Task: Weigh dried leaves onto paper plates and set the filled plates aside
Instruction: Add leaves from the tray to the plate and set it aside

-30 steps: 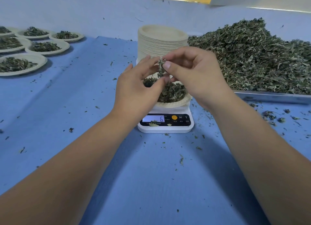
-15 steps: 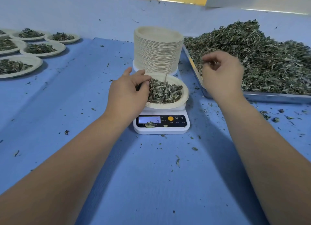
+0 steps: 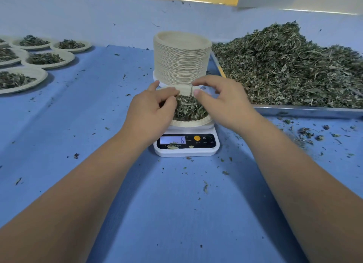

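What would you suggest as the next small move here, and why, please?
Probably pinch the upright stem and lift it out: the right hand brackets it with thumb and forefinger, the left hand holds the plate, and the scale reads 6.

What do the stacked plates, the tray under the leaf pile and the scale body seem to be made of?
Stacked plates: probably moulded paper or pulp, matte cream, with thin layered edges.
Tray: likely metal, judging by the grey rim with a dull sheen.
Scale body: seemingly plastic, smooth glossy white around a black display panel.
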